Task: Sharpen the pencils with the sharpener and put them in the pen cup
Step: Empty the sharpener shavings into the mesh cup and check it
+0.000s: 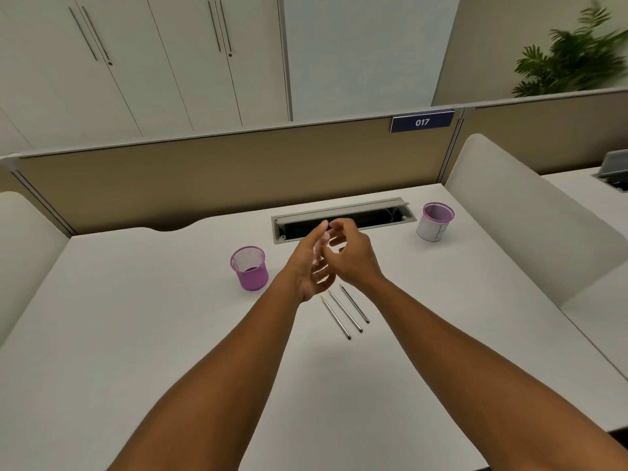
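A white desk (142, 334) is seen from above, closed in by a tan partition at the far edge and by white side panels to the left and right. Both bare forearms are stretched forward over the middle of the desk, and the two hands are brought together in the air above it.

The left hand (311, 266) is held with the palm turned toward the right and the fingers loosely extended, not closed. The right hand (353, 254) is curled, with thumb and fingertips pinched toward the left hand. A small, pale, translucent object (322, 242) is caught between the two hands; it may be the sharpener, but it is too blurred to be identified, and which hand actually grips it cannot be told.

Three pencils (345, 314) are laid side by side on the desk just near of the hands, parallel and slightly apart, with their points directed to the far left. None of them is touched by either hand.

A purple mesh pen cup (249, 268) is stood upright to the left of the hands, near them but apart. A second cup (435, 222), purple-rimmed with a white body, is stood upright at the far right of the desk, well apart from the pencils.

An open cable tray (343, 219) is set into the desk just beyond the hands. A blue plate marked 017 (422, 121) is fixed to the partition.
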### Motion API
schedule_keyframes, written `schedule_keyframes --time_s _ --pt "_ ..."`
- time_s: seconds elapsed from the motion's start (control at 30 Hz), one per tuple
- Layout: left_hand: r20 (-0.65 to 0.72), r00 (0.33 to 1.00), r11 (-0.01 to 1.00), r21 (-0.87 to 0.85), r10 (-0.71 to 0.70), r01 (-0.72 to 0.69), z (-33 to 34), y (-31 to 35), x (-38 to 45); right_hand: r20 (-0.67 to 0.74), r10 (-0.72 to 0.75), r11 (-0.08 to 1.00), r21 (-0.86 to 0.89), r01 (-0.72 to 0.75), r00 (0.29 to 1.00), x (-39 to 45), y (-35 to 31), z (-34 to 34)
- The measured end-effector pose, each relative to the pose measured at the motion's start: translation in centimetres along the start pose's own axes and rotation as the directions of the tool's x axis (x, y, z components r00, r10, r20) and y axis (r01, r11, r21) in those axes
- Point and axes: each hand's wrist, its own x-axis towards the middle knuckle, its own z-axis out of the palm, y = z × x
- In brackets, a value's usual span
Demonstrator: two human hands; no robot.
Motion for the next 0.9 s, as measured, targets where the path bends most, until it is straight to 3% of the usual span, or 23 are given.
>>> schedule_keyframes --time_s 0.27,0.63,0.73,0.9 --pt "0.023 0.999 0.988 0.148 -0.037 0.033 0.1 0.2 -0.7 -0.069 -0.012 1.000 -0.020 0.011 0.998 -0.9 -1.2 -0.6" --pt "0.197 0.978 0.957 0.291 -0.071 0.011 -0.2 1.0 -0.5 -0.075 0.049 0.996 -0.064 -0.054 0.996 -2.4 -1.7 -1.4" --pt "0.186 0.982 0.912 0.408 -0.038 -0.042 0.4 1.1 -0.8 -0.076 0.070 0.994 -0.081 -0.077 0.995 -2.6 -1.4 -1.9" --pt "0.191 0.972 0.831 0.512 0.135 -0.216 1.3 1.3 -0.2 -0.036 0.106 0.990 -0.092 -0.109 0.994 -2.4 -0.5 -3.1"
